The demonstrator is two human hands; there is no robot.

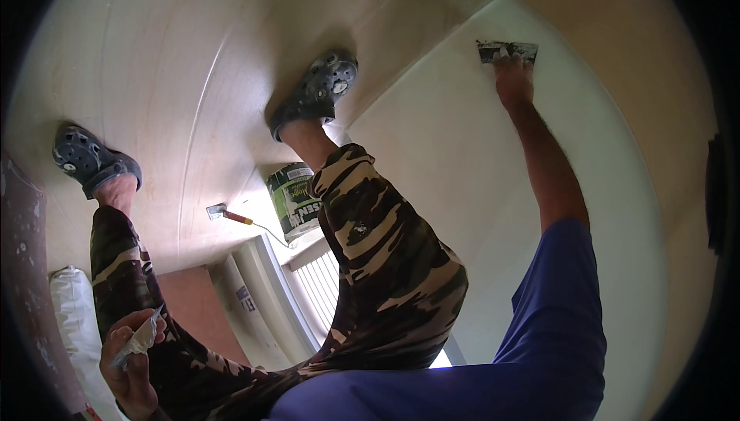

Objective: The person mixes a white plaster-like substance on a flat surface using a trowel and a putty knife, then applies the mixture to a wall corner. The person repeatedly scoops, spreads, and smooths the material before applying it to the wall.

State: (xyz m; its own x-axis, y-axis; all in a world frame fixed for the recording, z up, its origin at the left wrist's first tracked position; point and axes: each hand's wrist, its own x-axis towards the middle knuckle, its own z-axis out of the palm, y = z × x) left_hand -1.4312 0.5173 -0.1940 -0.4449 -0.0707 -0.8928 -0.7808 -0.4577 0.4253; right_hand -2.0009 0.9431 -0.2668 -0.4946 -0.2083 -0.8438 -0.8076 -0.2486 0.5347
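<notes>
My right hand [514, 76] grips a wide putty knife [490, 50] with a dark, smeared blade, held against the pale white wall [432, 190] at upper right. Low on the left, beside my camouflage-trousered leg, my left hand [125, 363] has its fingers curled around a metal scraper [144, 334] coated with whitish filler. My two feet wear dark perforated clogs [90, 155], spread apart on the pale floor [193, 51].
A green and white bucket [289, 197] stands beyond my right leg, near a long-handled tool [239, 217] lying on the floor. A window with bars [314, 286], a reddish surface [199, 301] and a white bundled sack [73, 309] are lower in view.
</notes>
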